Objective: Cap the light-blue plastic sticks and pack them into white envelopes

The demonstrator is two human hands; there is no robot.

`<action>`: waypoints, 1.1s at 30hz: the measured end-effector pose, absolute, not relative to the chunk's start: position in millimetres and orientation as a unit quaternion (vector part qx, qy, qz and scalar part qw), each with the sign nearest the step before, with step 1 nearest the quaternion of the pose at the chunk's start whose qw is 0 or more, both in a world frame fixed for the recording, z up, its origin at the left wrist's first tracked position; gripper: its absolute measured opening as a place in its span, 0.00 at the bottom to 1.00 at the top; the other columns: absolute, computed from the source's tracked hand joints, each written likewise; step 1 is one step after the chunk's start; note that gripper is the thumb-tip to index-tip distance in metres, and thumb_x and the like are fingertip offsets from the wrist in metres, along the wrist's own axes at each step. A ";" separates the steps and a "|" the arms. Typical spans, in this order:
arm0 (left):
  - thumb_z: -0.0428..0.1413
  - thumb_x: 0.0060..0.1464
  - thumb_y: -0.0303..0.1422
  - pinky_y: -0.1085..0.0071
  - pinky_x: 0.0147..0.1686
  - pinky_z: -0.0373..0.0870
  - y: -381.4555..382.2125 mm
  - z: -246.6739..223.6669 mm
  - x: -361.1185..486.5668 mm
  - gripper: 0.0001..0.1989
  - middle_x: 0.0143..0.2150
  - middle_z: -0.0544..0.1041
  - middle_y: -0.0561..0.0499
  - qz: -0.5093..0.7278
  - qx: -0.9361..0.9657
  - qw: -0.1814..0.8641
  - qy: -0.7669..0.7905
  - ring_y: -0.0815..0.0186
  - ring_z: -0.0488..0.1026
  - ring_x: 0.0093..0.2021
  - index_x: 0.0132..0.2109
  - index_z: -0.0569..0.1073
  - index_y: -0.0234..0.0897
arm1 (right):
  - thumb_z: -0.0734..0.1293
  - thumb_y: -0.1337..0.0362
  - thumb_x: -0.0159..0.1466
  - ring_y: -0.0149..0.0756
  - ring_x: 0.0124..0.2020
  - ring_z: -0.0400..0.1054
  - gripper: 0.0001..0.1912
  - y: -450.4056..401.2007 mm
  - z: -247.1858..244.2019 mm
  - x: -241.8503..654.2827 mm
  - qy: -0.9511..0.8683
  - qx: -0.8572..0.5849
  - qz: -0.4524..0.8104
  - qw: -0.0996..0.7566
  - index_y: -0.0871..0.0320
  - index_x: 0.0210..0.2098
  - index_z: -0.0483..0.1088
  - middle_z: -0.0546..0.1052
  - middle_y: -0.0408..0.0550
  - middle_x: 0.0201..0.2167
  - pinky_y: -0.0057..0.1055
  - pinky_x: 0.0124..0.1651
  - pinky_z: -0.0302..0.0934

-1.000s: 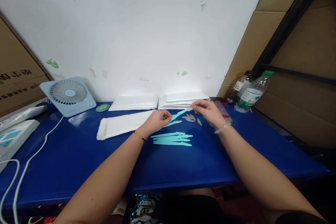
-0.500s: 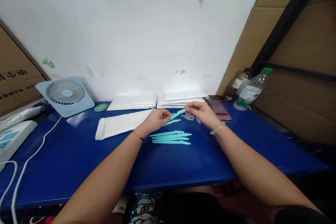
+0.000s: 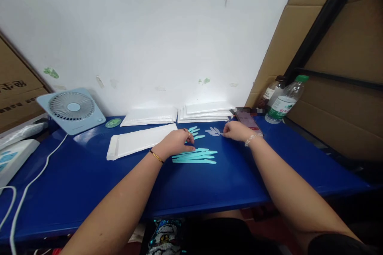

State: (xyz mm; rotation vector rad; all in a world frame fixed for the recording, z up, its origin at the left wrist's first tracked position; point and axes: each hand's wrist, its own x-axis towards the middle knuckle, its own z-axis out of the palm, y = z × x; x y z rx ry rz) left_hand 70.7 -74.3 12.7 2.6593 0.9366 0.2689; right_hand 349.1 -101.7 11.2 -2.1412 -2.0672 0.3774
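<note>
My left hand (image 3: 179,142) hovers over the teal eyebrow razors, its thumb apart from the curled fingers. A near group of razors (image 3: 194,161) lies just under and beside the thumb. Farther back, other teal razors (image 3: 200,137) are partly hidden behind that hand's fingers. To the right, my right hand (image 3: 235,130) has thumb and forefinger pinched on a small clear blade cap (image 3: 222,133) at the edge of a little pile of such caps (image 3: 213,131).
A white padded envelope (image 3: 134,143) lies left of the razors, with stacked envelopes (image 3: 149,116) along the wall. A phone (image 3: 248,119), bottles (image 3: 281,105) and a blue fan (image 3: 73,107) stand around the blue tabletop (image 3: 209,191). A white cable (image 3: 38,173) runs along the left.
The razor held between both hands has been let go. My left hand has dropped toward the near razors, and my right hand has moved right and down to the clear caps.
</note>
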 end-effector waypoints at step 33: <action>0.52 0.53 0.42 0.74 0.27 0.61 -74.9 14.3 77.0 0.13 0.31 0.74 0.50 0.243 0.813 0.384 0.364 0.70 0.66 0.28 0.36 0.70 0.35 | 0.72 0.57 0.54 0.26 0.19 0.67 0.15 -116.5 18.1 296.5 -0.596 -0.425 0.415 0.540 0.58 0.37 0.68 0.71 0.38 0.22 0.22 0.20 0.56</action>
